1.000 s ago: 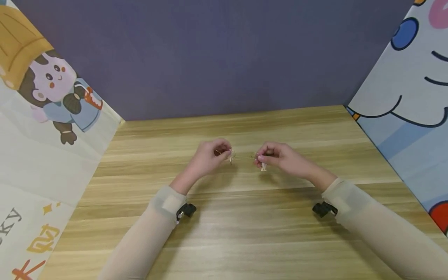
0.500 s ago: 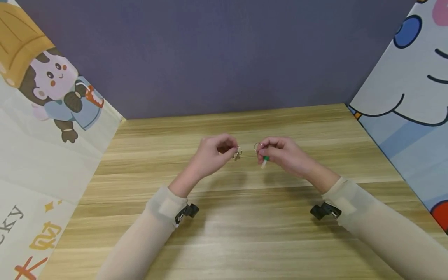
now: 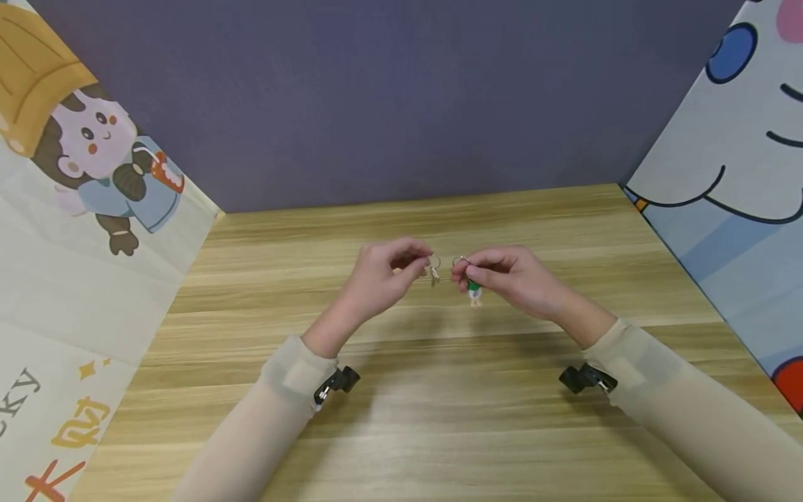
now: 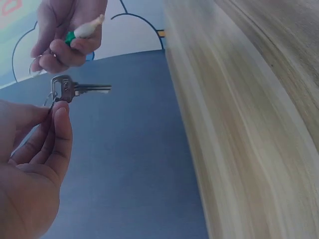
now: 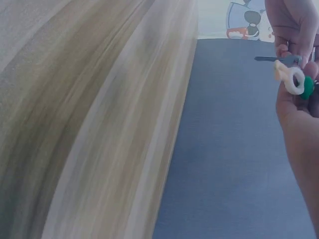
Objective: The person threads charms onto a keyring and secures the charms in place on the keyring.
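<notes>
Between thumb and fingertips, my left hand [image 3: 390,280] pinches a thin metal key ring, and a silver key [image 4: 66,90] hangs from it. The key's blade points down toward the table in the head view. My right hand [image 3: 516,280] grips a keychain with a small figurine [image 3: 475,293] in green and white with pale legs. The figurine dangles below the fingers, and a metal ring [image 3: 459,260] pokes out beyond the fingertips toward the left hand. In the right wrist view the figurine [image 5: 296,81] partly covers the key. Both hands are raised above the wooden table, a small gap apart.
The wooden table [image 3: 401,432] spreads under both arms. A dark blue-grey panel [image 3: 401,104] stands along its back edge. Cartoon-printed panels [image 3: 56,293] rise at the left and right sides. A small black camera sits on each wrist.
My left hand has moved a little to the right, toward the right hand, and the key now hangs clear below its fingertips. The right hand has turned the figurine so its green part shows.
</notes>
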Available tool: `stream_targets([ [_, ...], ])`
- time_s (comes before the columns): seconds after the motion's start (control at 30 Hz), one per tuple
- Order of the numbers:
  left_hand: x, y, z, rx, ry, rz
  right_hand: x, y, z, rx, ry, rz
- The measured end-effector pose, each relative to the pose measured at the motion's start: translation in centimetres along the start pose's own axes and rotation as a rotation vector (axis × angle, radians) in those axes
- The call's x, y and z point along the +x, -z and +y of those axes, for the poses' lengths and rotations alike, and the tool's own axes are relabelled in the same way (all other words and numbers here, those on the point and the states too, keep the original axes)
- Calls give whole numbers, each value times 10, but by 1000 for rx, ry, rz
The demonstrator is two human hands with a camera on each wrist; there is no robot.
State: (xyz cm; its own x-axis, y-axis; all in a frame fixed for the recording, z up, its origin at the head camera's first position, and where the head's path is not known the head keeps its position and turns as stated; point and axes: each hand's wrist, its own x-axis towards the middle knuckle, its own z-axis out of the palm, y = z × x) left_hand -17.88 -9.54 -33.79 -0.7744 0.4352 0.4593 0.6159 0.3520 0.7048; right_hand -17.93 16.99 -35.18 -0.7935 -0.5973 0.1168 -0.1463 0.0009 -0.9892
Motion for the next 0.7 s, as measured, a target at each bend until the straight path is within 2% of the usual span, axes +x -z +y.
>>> stream_targets([
  [0.17, 1, 1, 7, -3, -27, 31, -3, 0, -7, -191, 16, 47],
  [0.3, 1, 0, 12, -8, -42, 52, -6, -2, -12, -275, 66, 67],
  [0.5, 2, -1, 17, -33, -44, 66, -9, -8, -14, -327, 147, 176],
  [0.7, 3, -2, 21, -46, -43, 77, -10, -13, -19, -276, 118, 248],
])
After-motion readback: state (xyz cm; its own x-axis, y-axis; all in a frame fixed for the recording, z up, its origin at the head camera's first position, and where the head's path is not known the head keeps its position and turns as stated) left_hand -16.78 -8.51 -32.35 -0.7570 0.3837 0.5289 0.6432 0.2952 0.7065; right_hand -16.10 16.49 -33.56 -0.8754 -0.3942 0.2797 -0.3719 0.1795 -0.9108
